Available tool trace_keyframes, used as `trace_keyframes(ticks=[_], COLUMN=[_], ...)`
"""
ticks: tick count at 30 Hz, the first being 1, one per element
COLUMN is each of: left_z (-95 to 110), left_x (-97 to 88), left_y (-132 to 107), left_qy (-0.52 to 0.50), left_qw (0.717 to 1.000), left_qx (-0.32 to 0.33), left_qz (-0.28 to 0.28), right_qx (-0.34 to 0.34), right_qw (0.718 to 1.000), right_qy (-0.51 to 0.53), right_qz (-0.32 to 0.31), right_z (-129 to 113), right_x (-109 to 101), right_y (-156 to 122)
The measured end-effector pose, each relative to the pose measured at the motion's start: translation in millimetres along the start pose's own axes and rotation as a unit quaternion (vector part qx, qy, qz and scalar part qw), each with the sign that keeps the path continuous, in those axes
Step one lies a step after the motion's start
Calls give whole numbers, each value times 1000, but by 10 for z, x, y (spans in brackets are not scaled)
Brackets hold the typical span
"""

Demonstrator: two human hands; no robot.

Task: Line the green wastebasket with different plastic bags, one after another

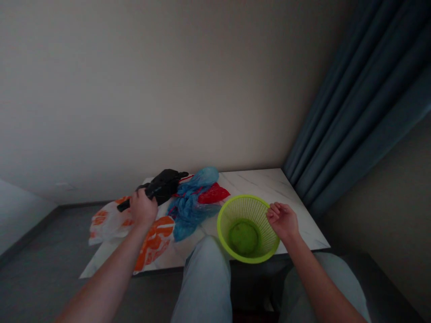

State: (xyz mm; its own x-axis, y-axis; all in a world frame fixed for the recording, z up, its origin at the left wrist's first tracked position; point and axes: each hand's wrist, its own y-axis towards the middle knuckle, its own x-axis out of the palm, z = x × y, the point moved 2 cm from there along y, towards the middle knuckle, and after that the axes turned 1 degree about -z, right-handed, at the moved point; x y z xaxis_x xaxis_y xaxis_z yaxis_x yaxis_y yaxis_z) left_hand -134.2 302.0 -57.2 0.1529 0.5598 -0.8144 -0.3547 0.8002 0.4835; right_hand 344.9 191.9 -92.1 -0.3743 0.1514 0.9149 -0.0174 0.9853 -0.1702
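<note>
My left hand (pixel 144 207) is closed around part of a black plastic bag (pixel 164 185) at the left of the table. Just right of it lie a crumpled blue plastic bag (pixel 191 204) and a red plastic bag (pixel 213 194), partly overlapping. Beneath and around my left forearm spreads a white plastic bag with orange print (pixel 156 240). A lime-green plastic basket (pixel 247 259) stands upright at the table's front edge, with nothing visible inside. At its right rim, my right hand (pixel 283 220) has its fingers curled in; whether it touches the rim I cannot tell.
The white marble-patterned table (pixel 256 179) backs onto a plain wall (pixel 202 89). A dark blue curtain (pixel 363 98) hangs at the right, reaching the table's back corner. My knees (pixel 208 273) are against the front edge. Grey floor (pixel 40 251) shows at left.
</note>
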Motion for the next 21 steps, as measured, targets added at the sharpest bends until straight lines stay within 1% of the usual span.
trace_keyframes(ticks=[2,5,7,9,11,13,15,17,18,19,21], left_z=[0,89,200,367,593,855,1127,1362,1452,1522,1598], left_x=[78,187,262,337,412,500,621,767,845,922,1066], left_y=[33,21,-48,-162,-290,-403,-486,-534,-543,-543,-525], left_qy=[15,48,76,98,107,98,79,67,66,69,82], left_qw=[1000,998,995,992,992,987,969,938,926,919,917], left_qx=[-5,-23,-45,-39,13,82,163,225,239,239,216], left_qz=[-12,-31,-50,-64,-69,-95,-167,-253,-286,-307,-325], right_qx=[-1,0,-1,-2,-2,-4,-6,-8,-8,-10,-18], right_qw=[1000,1000,1000,1000,1000,1000,1000,1000,1000,1000,1000], right_qy=[2,7,7,4,2,1,0,-1,-2,-3,-6], right_qz=[4,4,2,1,0,1,6,10,11,11,13], right_z=[15,29,34,42,56,74,91,99,98,93,73], right_x=[6,20,27,31,35,39,40,35,30,23,2], right_y=[19,43,60,77,93,106,119,134,143,153,175])
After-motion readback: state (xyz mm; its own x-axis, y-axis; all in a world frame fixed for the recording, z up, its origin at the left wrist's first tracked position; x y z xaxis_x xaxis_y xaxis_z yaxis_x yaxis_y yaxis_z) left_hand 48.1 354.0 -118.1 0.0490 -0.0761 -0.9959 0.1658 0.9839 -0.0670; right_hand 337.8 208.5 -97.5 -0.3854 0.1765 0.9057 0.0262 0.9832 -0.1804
